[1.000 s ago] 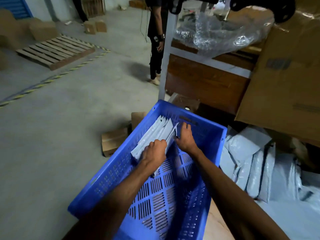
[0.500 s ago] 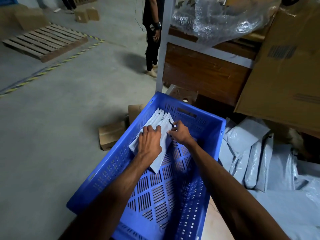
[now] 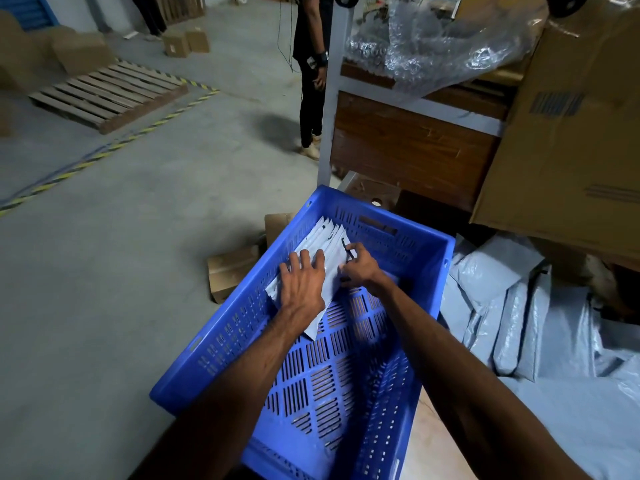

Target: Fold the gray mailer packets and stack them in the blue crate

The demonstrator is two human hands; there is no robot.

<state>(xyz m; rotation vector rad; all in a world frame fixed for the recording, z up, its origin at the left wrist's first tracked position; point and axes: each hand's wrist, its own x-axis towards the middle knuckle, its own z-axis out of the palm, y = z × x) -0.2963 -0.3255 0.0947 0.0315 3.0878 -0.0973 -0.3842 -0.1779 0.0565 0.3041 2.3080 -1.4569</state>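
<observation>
While the left hand point(image 3: 304, 285) is pressing flat, fingers straight, on the folded gray mailer packets point(image 3: 325, 247) leaning at the far left end of the blue crate point(image 3: 429, 265), the right hand point(image 3: 358, 268) is curling its fingers round the newest packet's right edge, seemingly squaring the row. Judging from this 1 head view, stacking is under way; next, both hands will be letting go and reaching for the unfolded mailers point(image 3: 519, 306) heaped just right of the crate.

No text, label or number can be read here. The large brown cardboard box point(image 3: 568, 133) carries dark printed bars, but they are too blurred to make out.
</observation>
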